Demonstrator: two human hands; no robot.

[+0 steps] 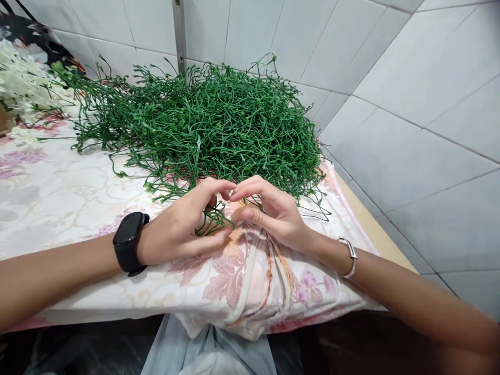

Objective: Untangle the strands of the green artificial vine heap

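My left hand [183, 224], with a black band on its wrist, is closed around a small bunch of thin green plastic-looking stems [214, 220]. Their tips poke out between its thumb and fingers. My right hand [275, 213] meets it fingertip to fingertip, its fingers curled inward and thumb bent toward them. Whatever lies between the right fingertips is too small or hidden to make out. Just beyond both hands spreads a large tangled heap of the same green stems [234, 125], with small pale-green knobs on their ends.
A flowered cloth [50, 213] covers the table and hangs bunched over its front edge. White artificial flowers [27, 83] lie at the far left beside a dark patterned bag [29, 39]. Tiled walls [422, 140] close off the back and right.
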